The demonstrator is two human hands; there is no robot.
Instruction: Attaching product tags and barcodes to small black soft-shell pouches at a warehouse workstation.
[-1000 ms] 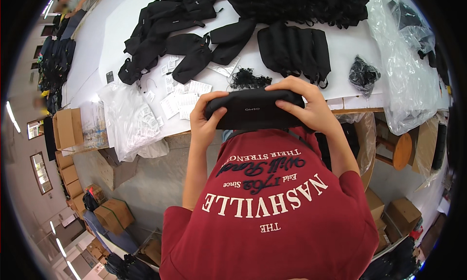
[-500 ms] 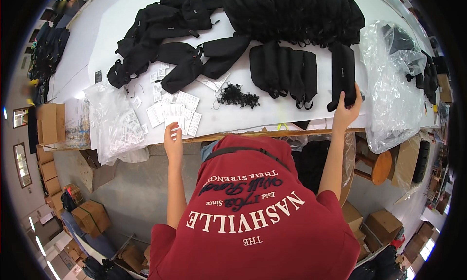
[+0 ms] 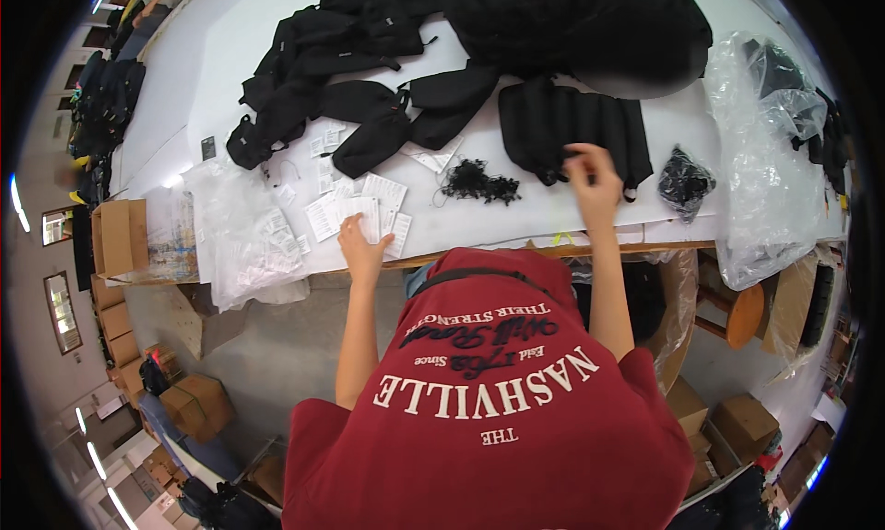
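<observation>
White printed paper tags point(image 3: 383, 192) lie in a loose, overlapping pile near the table's front edge. My left hand point(image 3: 363, 251) rests its fingertips on the nearest tag, thumb spread away to the right. My right hand point(image 3: 599, 189) is over the near edge of a row of black fabric pouches point(image 3: 576, 124), fingers bent, thumb and forefinger a little apart. I see nothing held in it, though its fingertips are slightly blurred. Between my hands lies a tangled heap of thin black cords point(image 3: 481, 182) with small black ends.
Piled black bags point(image 3: 572, 28) and scattered ones point(image 3: 369, 106) cover the table's far side. Clear plastic bags lie left point(image 3: 241, 244) and right point(image 3: 756, 170); a small plastic bag with black contents point(image 3: 685, 182) is nearer. A wooden stool point(image 3: 745, 315) and cardboard boxes point(image 3: 195, 406) stand below.
My right hand has let go of the black pouch at the right and moved left; that pouch now lies at the row's right end. My left hand has opened more over the tags. The view has shifted.
</observation>
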